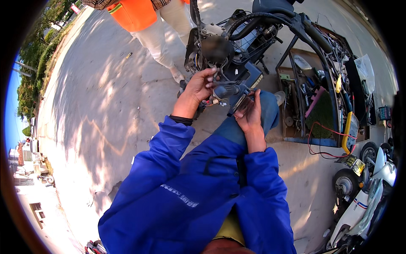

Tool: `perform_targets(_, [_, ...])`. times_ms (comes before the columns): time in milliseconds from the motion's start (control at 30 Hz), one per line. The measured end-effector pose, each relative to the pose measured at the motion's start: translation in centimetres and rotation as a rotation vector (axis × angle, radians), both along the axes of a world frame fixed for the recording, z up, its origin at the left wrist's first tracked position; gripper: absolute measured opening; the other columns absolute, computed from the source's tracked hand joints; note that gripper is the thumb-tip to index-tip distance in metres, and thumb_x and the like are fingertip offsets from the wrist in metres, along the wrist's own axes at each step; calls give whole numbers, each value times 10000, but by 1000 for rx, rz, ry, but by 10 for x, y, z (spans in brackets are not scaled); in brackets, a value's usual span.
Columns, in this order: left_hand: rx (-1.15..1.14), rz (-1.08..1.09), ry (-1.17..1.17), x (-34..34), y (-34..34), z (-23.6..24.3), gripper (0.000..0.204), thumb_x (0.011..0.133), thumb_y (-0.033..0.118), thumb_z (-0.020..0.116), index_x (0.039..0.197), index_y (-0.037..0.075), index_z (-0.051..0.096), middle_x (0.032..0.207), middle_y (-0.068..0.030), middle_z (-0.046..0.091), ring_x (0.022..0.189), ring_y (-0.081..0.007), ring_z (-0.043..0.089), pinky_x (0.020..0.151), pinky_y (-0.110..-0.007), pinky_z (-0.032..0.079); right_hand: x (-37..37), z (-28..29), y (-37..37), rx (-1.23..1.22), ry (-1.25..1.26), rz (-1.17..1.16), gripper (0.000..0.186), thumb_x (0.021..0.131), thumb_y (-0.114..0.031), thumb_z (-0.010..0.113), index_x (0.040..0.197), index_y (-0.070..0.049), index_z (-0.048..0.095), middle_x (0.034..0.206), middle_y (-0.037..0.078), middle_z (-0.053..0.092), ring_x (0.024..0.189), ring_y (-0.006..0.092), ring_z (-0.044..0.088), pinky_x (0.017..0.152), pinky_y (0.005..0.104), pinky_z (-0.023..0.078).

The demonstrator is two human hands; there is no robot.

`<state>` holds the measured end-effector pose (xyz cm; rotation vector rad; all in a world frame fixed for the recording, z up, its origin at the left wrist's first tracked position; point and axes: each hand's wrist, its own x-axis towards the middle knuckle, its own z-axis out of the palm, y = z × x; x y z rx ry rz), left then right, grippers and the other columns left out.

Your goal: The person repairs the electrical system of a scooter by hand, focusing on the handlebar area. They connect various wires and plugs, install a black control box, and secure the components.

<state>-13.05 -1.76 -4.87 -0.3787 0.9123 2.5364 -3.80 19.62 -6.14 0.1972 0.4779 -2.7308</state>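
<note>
In front of me stands a partly stripped electric scooter or motorbike (220, 48), its front wiring exposed. My left hand (201, 88) is closed at the loose wires (223, 76) below the front end, its fingertips pinched on them. A dark plastic housing (253, 77), probably from the headlight or dash, hangs beside the wires and tilts toward me. My right hand (249, 113) grips its lower edge from the right, above my knee. A bundle of coloured wires and connectors (215, 101) dangles below my left hand. My fingers partly hide the wire ends.
To the right, a metal tool box (296, 140) holds many tools and parts. A yellow multimeter (350, 132) with red and black leads rests at its corner. Another person in an orange vest (133, 15) stands at the far left of the bike. Scooter parts with wheels (346, 183) lie at right.
</note>
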Motion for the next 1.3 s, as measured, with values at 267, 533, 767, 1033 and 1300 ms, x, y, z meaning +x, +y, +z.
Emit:
perform_targets(267, [23,32,-6,2,-3,-18,143,962,98,672,1028,-29,658,796,-51,655,523,-65,440,455,-178,357,0,-13,4,-94,-11,0,461,1025,-648,508,1006,-214,664,992,-24,720,818,82,674,468,206,353])
perform_targets(533, [190,72,-151,11,5,6,188,997,137,638,1075,-34,634,975,-135,716,790,-170,717,650,-270,587,-2,-20,3,21,6,-58,573,1033,-645,501,1237,-124,626,1076,34,732,912,116,666,575,247,410])
perform_targets(767, [401,-87,94,26,-31,-15,348,1045,138,591,1339,-37,528,1084,-91,606,784,-132,582,685,-260,552,5,-14,-4,208,92,-21,537,1047,-551,556,1257,-66,652,1096,59,739,850,129,676,565,261,430])
perform_targets(1033, [97,-10,209,24,-17,-4,275,991,135,716,1220,47,592,1014,-67,641,737,-88,516,592,-210,472,10,-12,-1,137,62,-32,533,1040,-559,557,1294,-98,648,1151,78,748,967,191,734,595,259,484])
perform_targets(1300, [229,-24,86,35,6,9,292,1012,200,699,1254,61,613,1041,-55,680,773,-116,548,633,-233,479,6,-36,7,-14,182,-35,532,1036,-543,564,1310,-93,637,1157,103,749,993,240,741,655,324,565])
